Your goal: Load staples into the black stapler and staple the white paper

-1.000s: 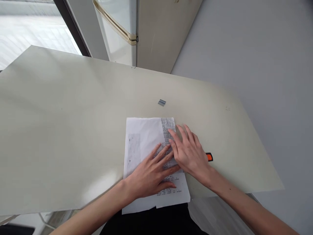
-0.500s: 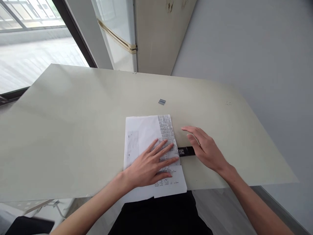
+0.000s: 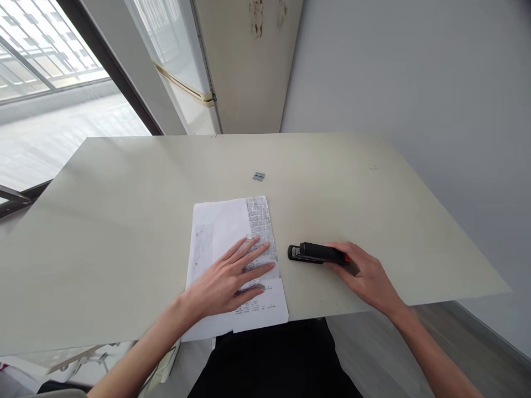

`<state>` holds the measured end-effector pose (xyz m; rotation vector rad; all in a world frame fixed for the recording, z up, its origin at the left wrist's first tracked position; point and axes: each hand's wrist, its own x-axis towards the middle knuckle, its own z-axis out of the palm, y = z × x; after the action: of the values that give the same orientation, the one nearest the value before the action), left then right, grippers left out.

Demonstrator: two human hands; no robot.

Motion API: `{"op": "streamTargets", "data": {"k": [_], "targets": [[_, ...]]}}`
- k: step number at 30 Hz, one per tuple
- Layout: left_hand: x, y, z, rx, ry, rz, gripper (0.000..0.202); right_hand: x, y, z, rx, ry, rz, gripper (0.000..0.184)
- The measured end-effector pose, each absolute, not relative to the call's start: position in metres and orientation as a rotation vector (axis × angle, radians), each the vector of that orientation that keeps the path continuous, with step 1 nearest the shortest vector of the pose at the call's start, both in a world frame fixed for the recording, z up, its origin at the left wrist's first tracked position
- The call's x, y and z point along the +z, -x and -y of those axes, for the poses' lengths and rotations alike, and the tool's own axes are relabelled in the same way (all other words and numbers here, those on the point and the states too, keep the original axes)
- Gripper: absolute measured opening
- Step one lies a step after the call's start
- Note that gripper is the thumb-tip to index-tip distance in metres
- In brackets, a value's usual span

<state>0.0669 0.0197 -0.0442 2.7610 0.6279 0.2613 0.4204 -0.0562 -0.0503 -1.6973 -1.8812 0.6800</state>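
Observation:
My left hand [image 3: 232,277] lies flat with fingers spread on white sheets of paper [image 3: 222,218]. Printed text and a grey strip run along their right side. To the right of the paper, a black stapler [image 3: 317,252] with a bit of red at its rear lies on the table, apart from the sheets. My right hand [image 3: 365,276] grips the stapler's rear end, thumb on the near side and fingers on the far side. Beyond the paper rest two small grey strips of staples [image 3: 259,177].
The pale table [image 3: 145,249] spans the view, its near edge against my lap. Behind it stands a fridge [image 3: 244,83] with a cream handle. A grey wall [image 3: 394,72] is at the right, a window [image 3: 50,72] at the left.
My right hand, earlier open near the paper's right edge, has closed on the stapler. The stapler now lies clear of the paper, which earlier met its front. My left hand stays flat.

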Motion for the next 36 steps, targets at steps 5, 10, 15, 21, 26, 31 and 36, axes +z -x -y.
{"op": "streamTargets", "data": {"k": [5,10,15,21,26,31,36], "targets": [[-0.042,-0.045,-0.020,0.310,-2.728,-0.820,0.066,-0.057,-0.427,0.070,0.694,1.779,1.709,0.033],[-0.042,0.005,-0.026,0.301,-2.669,-1.162,0.065,-0.063,-0.426,0.075,0.804,1.796,1.568,0.035],[-0.052,0.048,-0.030,0.265,-2.622,-1.425,0.072,-0.063,-0.417,0.075,0.779,1.802,1.497,0.039],[-0.057,0.054,-0.033,0.258,-2.607,-1.505,0.073,-0.061,-0.413,0.075,0.788,1.765,1.475,0.040],[-0.059,0.054,-0.037,0.277,-2.629,-1.508,0.072,-0.062,-0.414,0.074,0.804,1.756,1.504,0.038],[-0.058,0.054,-0.040,0.282,-2.600,-1.540,0.068,-0.063,-0.412,0.073,0.765,1.763,1.459,0.039],[-0.058,0.052,-0.044,0.309,-2.581,-1.551,0.064,-0.064,-0.410,0.074,0.811,1.745,1.431,0.038]]}}
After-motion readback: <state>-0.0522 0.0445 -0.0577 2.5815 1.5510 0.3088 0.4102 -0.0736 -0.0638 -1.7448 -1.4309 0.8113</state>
